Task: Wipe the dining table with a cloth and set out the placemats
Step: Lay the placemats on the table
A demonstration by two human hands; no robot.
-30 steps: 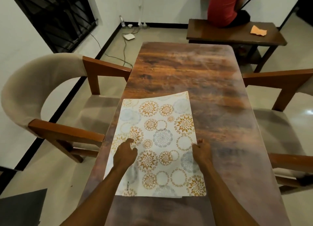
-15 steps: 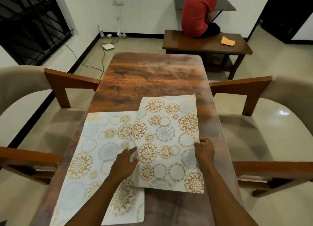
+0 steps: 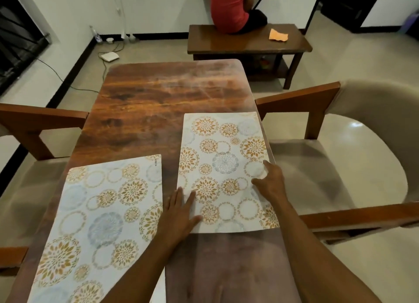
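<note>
Seemingly, left hand (image 3: 179, 214) and right hand (image 3: 271, 184) press the right placemat (image 3: 217, 157).

Left of the left grip (image 3: 179, 214), the white rosette-patterned placemat (image 3: 99, 212) runs off the bottom edge, its corner print too small to read; the right grip (image 3: 272, 182) covers the right edge of the second rosette-patterned placemat (image 3: 217, 162).

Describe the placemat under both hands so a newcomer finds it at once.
Start at the wooden dining table between two armchairs. Two patterned placemats lie on its near half, apart. It is the right placemat, squared to the table's right edge with both the left hand and right hand on it; the left placemat lies skewed, no hand on it.
</note>
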